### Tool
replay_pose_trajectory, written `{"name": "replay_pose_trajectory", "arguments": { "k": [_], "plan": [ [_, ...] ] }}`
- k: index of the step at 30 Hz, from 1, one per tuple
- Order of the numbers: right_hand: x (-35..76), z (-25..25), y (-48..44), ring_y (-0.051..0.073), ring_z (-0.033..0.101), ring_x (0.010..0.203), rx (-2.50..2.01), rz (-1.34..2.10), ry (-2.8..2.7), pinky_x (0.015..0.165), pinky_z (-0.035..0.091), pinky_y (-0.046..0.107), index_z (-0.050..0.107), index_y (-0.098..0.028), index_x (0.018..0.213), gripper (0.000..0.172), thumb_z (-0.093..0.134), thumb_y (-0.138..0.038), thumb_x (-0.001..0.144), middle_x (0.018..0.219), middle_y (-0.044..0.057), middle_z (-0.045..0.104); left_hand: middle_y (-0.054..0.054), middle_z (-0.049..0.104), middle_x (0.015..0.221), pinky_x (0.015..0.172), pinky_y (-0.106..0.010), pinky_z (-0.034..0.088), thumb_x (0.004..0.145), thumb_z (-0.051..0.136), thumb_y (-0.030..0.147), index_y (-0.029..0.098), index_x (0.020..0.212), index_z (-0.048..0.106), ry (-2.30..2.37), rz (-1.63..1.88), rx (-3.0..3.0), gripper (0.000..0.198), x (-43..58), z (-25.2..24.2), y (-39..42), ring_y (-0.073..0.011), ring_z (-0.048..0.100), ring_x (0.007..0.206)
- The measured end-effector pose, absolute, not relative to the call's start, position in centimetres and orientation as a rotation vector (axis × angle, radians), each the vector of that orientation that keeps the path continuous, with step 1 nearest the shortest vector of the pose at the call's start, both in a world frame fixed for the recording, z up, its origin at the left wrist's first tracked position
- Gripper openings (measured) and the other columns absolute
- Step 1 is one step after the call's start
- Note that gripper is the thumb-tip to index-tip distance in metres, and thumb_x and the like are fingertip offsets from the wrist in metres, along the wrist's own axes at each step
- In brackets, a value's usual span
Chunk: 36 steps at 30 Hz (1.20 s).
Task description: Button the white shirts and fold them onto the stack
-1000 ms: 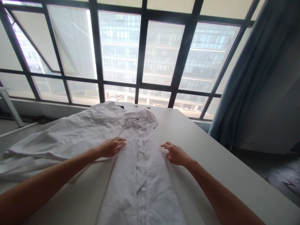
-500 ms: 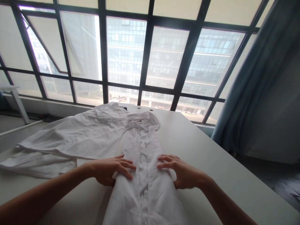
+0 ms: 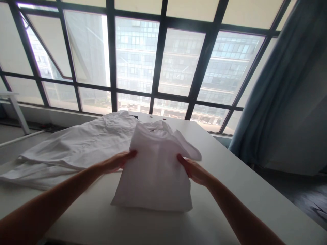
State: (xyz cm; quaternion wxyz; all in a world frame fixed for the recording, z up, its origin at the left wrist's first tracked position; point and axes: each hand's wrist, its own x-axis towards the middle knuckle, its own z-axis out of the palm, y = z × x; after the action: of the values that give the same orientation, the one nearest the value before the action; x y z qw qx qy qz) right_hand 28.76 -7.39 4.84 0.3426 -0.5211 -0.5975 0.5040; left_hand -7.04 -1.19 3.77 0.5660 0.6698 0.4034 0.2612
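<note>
A white button shirt (image 3: 155,170) lies folded in half on the white table (image 3: 230,177), its lower half turned up over the collar end. My left hand (image 3: 116,161) grips the shirt's left edge, fingers tucked under the cloth. At the shirt's right edge my right hand (image 3: 192,170) holds on the same way. Part of the collar (image 3: 187,146) sticks out at the far right of the fold.
A second white garment (image 3: 76,146) lies spread over the table's left half, hanging past the left edge. A large dark-framed window (image 3: 158,68) runs behind the table. A blue curtain (image 3: 276,88) hangs at the right, with dark floor below it.
Both hands took hold of the shirt's sides and lifted its near half away from me, folding it over the collar end. The shirt is now half as long.
</note>
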Motion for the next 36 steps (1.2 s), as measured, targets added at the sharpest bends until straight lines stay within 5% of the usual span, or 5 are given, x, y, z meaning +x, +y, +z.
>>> {"name": "replay_pose_trajectory", "arguments": {
  "k": [5, 11, 19, 25, 36],
  "plan": [
    [27.8, 2.4, -4.9, 0.013, 0.056, 0.058, -1.642, 1.354, -1.522, 0.047, 0.045, 0.022, 0.064, -0.013, 0.087, 0.049, 0.064, -0.061, 0.084, 0.074, 0.006, 0.065, -0.005, 0.066, 0.060, 0.042, -0.023, 0.040, 0.062, 0.078, 0.067, 0.014, 0.069, 0.067, 1.189, 0.317, 1.494, 0.054, -7.1, 3.4, 0.1, -0.0166, 0.057, 0.050],
    [27.2, 1.7, -4.5, 0.014, 0.060, 0.072, -1.550, 1.254, -1.541, 0.061, 0.049, 0.022, 0.067, -0.012, 0.089, 0.032, 0.067, -0.044, 0.086, 0.091, 0.009, 0.070, -0.003, 0.062, 0.057, 0.038, -0.023, 0.035, 0.067, 0.072, 0.069, 0.015, 0.072, 0.065, 1.318, 0.413, 1.455, 0.055, -6.6, 2.7, 0.9, -0.0154, 0.054, 0.045],
    [28.8, 5.1, -7.1, 0.010, 0.058, 0.052, -1.726, 1.484, -1.842, 0.046, 0.044, 0.018, 0.064, -0.012, 0.080, 0.063, 0.062, -0.074, 0.077, 0.064, 0.004, 0.064, -0.007, 0.063, 0.051, 0.044, -0.025, 0.043, 0.068, 0.066, 0.077, 0.015, 0.054, 0.058, 1.259, 0.133, 1.652, 0.064, -7.7, 5.5, -1.2, -0.0172, 0.058, 0.043],
    [30.0, 6.2, -9.0, 0.008, 0.059, 0.051, -1.555, 1.886, -2.079, 0.044, 0.038, 0.015, 0.065, -0.012, 0.071, 0.057, 0.076, -0.067, 0.065, 0.064, 0.003, 0.068, -0.008, 0.064, 0.050, 0.040, -0.024, 0.039, 0.064, 0.076, 0.069, 0.017, 0.050, 0.057, 0.910, -0.387, 1.653, 0.056, -8.0, 6.4, -3.4, -0.0151, 0.052, 0.038],
    [29.2, 3.9, -6.2, 0.007, 0.051, 0.052, -1.721, 1.267, -1.682, 0.044, 0.033, 0.017, 0.063, -0.014, 0.088, 0.040, 0.073, -0.051, 0.079, 0.063, -0.002, 0.058, -0.002, 0.057, 0.048, 0.046, -0.024, 0.035, 0.050, 0.058, 0.092, 0.017, 0.055, 0.050, 1.282, 0.052, 1.791, 0.075, -6.5, 5.3, -2.1, -0.0105, 0.045, 0.042]
  ]
}}
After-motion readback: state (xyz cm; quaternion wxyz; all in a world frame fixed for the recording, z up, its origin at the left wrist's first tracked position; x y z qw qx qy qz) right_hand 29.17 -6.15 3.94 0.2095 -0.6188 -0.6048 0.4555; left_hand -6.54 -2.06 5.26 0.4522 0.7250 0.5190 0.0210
